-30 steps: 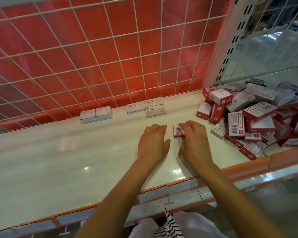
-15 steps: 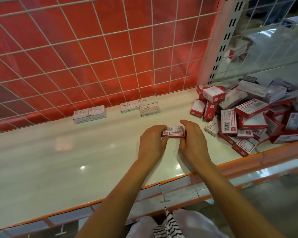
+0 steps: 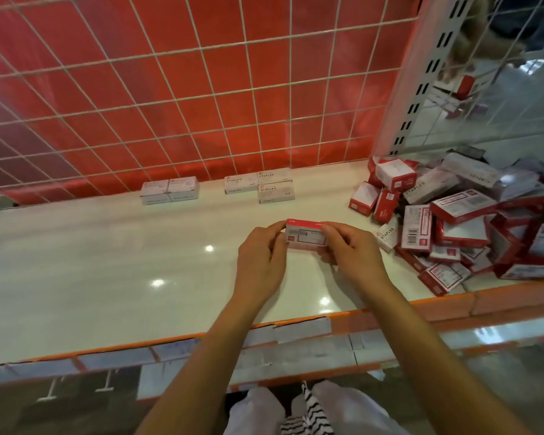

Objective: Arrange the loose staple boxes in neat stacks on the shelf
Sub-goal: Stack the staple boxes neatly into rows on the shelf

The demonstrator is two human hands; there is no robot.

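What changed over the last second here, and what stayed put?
The red-and-white staple box, which lay on the shelf under the right hand, has been lifted: the left hand and right hand now pinch its ends. The grey boxes at the back and the loose pile stayed put.

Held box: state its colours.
The box is white with a red top band; head view.
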